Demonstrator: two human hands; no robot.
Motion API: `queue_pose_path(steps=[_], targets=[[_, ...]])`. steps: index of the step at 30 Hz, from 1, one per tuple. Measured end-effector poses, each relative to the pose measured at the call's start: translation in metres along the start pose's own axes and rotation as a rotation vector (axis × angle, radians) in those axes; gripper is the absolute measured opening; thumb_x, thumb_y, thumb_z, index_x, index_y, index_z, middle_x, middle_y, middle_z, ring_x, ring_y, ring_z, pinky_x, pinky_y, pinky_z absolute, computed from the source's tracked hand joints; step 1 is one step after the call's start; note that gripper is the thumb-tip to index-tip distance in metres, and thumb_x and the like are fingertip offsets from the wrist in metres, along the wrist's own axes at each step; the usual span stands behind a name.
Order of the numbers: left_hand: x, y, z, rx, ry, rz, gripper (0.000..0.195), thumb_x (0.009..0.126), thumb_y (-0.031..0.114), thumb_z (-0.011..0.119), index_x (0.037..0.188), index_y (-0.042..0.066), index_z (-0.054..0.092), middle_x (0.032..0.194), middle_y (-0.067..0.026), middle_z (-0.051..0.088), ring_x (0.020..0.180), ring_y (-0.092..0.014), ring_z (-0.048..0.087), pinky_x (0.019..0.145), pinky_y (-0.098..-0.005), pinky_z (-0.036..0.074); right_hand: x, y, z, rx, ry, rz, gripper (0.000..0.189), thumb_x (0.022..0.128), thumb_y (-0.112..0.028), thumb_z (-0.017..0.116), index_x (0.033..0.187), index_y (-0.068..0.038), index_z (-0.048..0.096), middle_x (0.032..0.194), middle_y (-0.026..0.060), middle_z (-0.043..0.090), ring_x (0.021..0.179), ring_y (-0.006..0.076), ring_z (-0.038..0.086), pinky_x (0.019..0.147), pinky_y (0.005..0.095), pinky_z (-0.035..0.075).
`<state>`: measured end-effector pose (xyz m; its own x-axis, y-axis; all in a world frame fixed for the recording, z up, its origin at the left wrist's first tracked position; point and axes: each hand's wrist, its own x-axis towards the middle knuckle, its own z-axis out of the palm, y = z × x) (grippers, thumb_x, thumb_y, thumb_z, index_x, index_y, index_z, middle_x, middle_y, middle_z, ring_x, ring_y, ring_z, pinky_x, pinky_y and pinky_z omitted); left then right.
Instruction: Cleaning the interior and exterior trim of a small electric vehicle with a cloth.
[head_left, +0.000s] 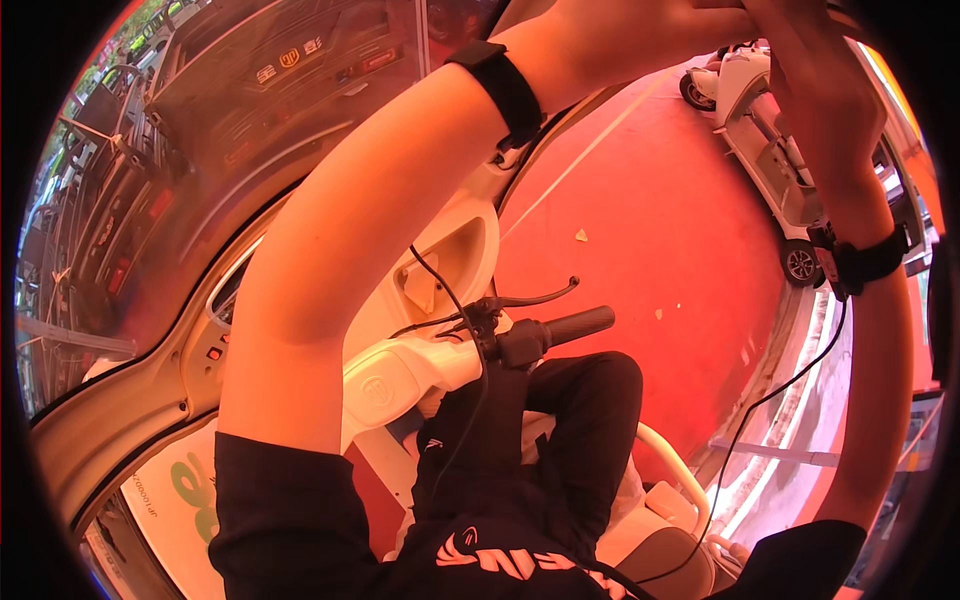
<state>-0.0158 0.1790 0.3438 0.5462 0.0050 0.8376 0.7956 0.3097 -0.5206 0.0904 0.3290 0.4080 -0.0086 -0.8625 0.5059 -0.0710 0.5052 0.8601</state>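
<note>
My left hand (675, 22) and my right hand (825, 105) are raised together at the top right, beside the dark cabin frame. They overlap or lie very close. The fingertips are cut off or in shade, so whether they hold anything is hidden. Each wrist wears a black strap (499, 86), and a thin black cable (739, 442) runs down from the right one. Below my arms is a handlebar with a ribbed black grip (577, 326) and a brake lever (540, 300). Its cream cover (386, 390) bears an emblem.
At left, a curved clear windscreen (247, 127) has dark vehicles behind it. A cream dashboard pocket (450, 259) lies beyond the handlebar. On the right, red flooring (637, 210) extends outside to a pale small vehicle (765, 135). A cream curved rail (679, 465) stands beside the seat.
</note>
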Motion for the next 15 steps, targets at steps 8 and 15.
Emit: queue_pose_path(steps=[8,15], targets=[[-0.054,0.014,-0.026,0.162,-0.06,-0.092,0.003,0.084,0.013,0.07,0.084,0.016,0.07,0.087,0.0005,0.074,0.092,-0.012,0.075,0.114,-0.0431,0.049,-0.007,-0.042,0.011,0.27,-0.117,0.047,0.036,0.084,-0.008,0.071,0.118,-0.001,0.076,0.117,0.016,0.076,0.11,0.0325,0.074,0.104,0.0455,0.056],[-0.108,0.027,-0.062,0.085,-0.314,-0.14,0.021,0.087,0.016,0.07,0.107,0.01,0.073,0.108,-0.0092,0.076,0.111,-0.021,0.073,0.118,-0.0469,0.044,-0.019,-0.091,0.032,0.265,-0.232,0.095,0.051,0.078,0.007,0.066,0.123,-0.012,0.078,0.118,0.0026,0.077,0.11,0.0242,0.074,0.099,0.0356,0.06]])
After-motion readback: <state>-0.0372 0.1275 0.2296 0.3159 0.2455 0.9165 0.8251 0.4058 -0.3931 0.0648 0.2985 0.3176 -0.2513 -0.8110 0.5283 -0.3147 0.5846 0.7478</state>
